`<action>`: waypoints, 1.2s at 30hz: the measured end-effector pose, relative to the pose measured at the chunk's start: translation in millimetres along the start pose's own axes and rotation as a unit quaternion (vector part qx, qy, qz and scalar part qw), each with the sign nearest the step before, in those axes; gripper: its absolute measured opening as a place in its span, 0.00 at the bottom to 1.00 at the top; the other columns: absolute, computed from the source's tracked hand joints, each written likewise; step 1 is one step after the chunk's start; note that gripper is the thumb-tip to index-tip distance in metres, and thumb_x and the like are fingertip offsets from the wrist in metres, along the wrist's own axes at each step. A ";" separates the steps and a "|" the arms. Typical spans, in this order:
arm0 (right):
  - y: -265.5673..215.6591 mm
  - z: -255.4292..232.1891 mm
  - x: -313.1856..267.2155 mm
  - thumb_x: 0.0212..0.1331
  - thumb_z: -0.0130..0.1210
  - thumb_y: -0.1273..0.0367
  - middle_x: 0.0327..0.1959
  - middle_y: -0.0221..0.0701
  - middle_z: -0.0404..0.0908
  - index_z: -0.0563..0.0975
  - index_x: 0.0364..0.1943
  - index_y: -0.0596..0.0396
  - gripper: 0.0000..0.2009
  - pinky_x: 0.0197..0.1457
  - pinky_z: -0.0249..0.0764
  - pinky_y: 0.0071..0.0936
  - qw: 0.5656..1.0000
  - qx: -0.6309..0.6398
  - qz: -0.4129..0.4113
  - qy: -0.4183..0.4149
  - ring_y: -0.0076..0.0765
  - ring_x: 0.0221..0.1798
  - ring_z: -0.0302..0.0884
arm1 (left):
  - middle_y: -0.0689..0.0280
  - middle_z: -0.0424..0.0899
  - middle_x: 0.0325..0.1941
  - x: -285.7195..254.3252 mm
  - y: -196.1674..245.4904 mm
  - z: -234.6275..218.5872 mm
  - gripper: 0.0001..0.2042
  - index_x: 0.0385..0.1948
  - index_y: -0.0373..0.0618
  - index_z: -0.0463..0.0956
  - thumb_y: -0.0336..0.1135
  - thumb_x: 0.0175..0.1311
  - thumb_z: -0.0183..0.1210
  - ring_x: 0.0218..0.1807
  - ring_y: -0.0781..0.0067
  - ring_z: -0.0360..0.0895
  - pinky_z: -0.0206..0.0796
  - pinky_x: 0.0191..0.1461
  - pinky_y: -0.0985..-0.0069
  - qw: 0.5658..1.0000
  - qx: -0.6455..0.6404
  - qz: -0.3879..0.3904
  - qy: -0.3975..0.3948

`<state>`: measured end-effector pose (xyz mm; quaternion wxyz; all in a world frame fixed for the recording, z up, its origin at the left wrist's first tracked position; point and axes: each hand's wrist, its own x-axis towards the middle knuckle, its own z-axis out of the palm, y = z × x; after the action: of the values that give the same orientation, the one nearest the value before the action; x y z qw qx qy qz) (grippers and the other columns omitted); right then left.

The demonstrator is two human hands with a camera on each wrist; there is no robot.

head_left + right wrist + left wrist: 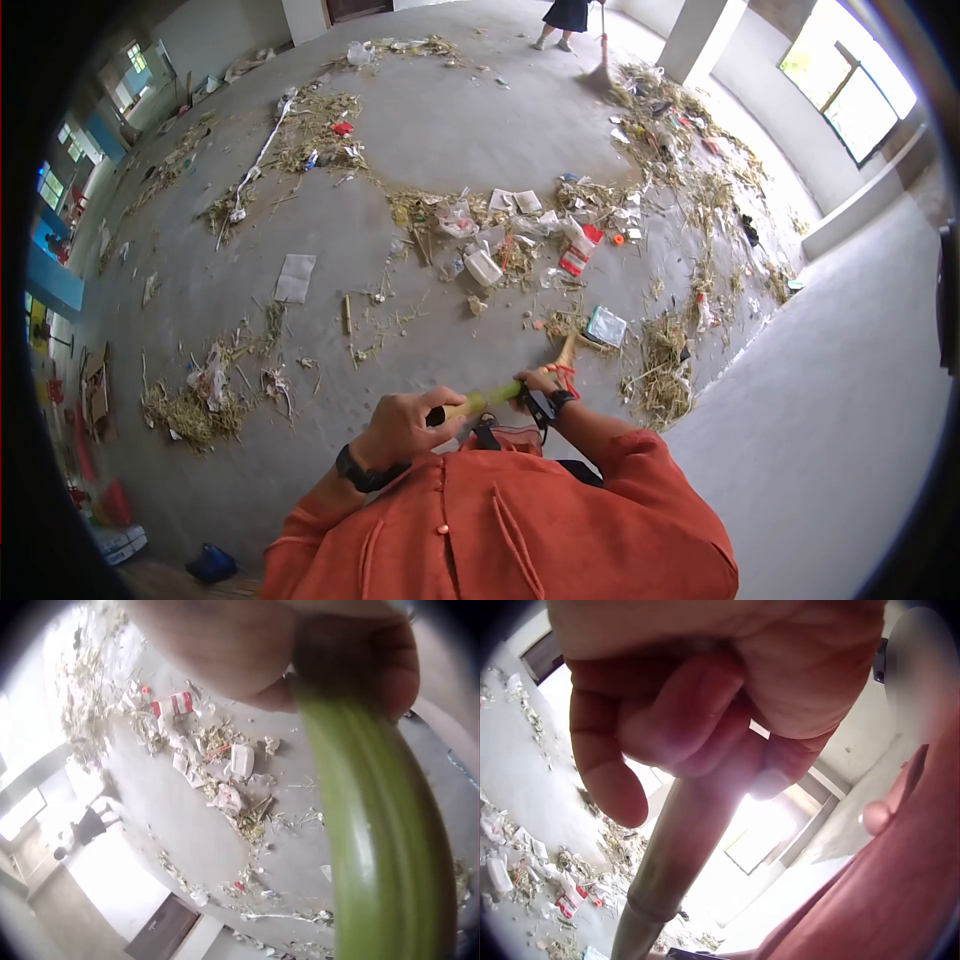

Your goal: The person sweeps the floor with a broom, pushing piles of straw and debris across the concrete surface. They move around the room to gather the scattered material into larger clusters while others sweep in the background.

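Both hands grip a broom with a thick green handle (490, 400), which lies slantwise in front of the orange-red shirt (600, 510). My left hand (405, 425) curls round the handle's end; the left wrist view shows the bamboo-like handle (679, 855) running down from the fingers. Farther along, my right hand (538, 388) wraps the handle close to a red cord (566, 378). Beyond that hand a tan part (568, 350) of the broom reaches toward straw and a pale blue packet (606, 327) on the floor. The green handle (382, 825) looms large in the right wrist view.
Straw and litter lie in heaps, with a white container (483, 267) and a red-and-white packet (580, 247) among them. At the back a person in a dark skirt (567, 15) holds another broom (600, 75). A low wall (870, 200) and pillar (703, 40) stand right.
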<state>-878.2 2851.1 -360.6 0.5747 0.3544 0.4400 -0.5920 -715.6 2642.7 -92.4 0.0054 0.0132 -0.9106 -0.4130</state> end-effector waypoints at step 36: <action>73.4 -188.4 -13.7 0.55 0.46 0.55 0.24 0.35 0.74 0.69 0.34 0.56 0.17 0.23 0.72 0.29 0.937 0.330 -0.105 0.035 0.36 0.22 0.72 | 0.61 0.79 0.29 126.0 -13.6 114.2 0.11 0.40 0.49 0.73 0.39 0.57 0.56 0.30 0.71 0.77 0.66 0.34 0.78 0.936 -0.110 0.112 -0.315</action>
<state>-820.4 3034.5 -424.3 0.3443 0.4970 0.2741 -0.7479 -843.6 2716.0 -178.0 -0.2340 -0.2205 -0.8100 -0.4905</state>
